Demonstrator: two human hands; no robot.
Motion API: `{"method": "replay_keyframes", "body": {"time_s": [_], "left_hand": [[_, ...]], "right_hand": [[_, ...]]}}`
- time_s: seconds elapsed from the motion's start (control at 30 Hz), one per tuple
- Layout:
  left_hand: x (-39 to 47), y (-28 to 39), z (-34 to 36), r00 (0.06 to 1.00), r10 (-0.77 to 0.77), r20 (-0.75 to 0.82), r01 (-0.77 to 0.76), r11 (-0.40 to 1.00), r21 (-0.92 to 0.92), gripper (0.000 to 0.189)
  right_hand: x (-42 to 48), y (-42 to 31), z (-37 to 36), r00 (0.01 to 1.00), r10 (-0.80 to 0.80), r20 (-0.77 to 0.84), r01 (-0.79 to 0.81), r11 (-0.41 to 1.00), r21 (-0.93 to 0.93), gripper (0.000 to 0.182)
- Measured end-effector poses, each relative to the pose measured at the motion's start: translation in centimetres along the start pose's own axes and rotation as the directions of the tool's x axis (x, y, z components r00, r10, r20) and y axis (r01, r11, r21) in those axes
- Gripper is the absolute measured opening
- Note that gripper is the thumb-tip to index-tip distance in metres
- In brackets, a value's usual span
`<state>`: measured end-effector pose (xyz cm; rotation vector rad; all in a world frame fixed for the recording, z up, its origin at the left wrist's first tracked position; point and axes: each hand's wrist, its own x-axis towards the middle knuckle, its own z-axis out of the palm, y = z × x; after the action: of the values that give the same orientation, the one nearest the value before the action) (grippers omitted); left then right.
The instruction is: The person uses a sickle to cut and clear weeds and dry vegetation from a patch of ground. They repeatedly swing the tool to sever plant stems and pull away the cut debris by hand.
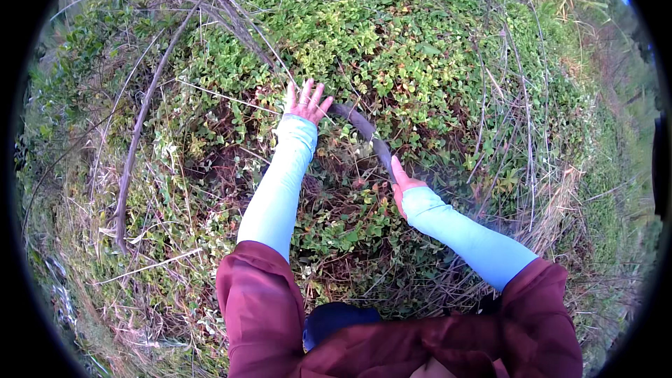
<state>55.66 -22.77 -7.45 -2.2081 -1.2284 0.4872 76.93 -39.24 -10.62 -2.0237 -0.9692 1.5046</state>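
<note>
My left hand (308,102) is over the leafy vines (336,37), back up, with its fingers spread and thin dry stems around the fingertips. My right hand (403,185), lower and to the right, is closed around the lower end of a dark curved sickle-shaped piece (362,123). That piece arcs up and left through the leaves, its far end close to the left fingers; whether it is a blade or a bent branch I cannot tell. Pale blue sleeves cover both forearms below the wrists.
Long dry branches (139,121) lean across the left side and the upper left. Thin dead stems (527,131) stand at the right, above dry grass (559,205). Reddish stems and shaded undergrowth lie between my arms. A dark blue rounded thing (341,321) shows near my body.
</note>
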Motion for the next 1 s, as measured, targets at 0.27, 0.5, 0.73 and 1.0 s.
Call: {"method": "replay_keyframes", "body": {"time_s": [0.27, 0.5, 0.73, 1.0], "left_hand": [[0.6, 0.6, 3.1, 0.976, 0.126, 0.176, -0.088, 0.974, -0.21, 0.022], [-10.7, 1.7, 0.9, 0.979, 0.199, -0.049, -0.203, 0.918, -0.341, 0.012], [-13.0, 2.9, 0.7, 0.987, 0.118, -0.107, -0.152, 0.894, -0.422, 0.011], [-15.2, 1.5, 0.9, 0.998, 0.041, 0.039, -0.02, 0.907, -0.42, 0.013]], "right_hand": [[-6.6, 2.4, -0.3, 0.829, -0.542, 0.14, 0.477, 0.554, -0.682, 0.069], [-13.0, 5.3, -1.8, 0.778, -0.558, 0.29, 0.588, 0.482, -0.65, 0.071], [-8.4, -0.9, -0.4, 0.721, -0.692, 0.038, 0.618, 0.618, -0.486, 0.061], [0.6, -6.2, 1.8, 0.794, -0.568, 0.217, 0.386, 0.194, -0.902, 0.076]]}}
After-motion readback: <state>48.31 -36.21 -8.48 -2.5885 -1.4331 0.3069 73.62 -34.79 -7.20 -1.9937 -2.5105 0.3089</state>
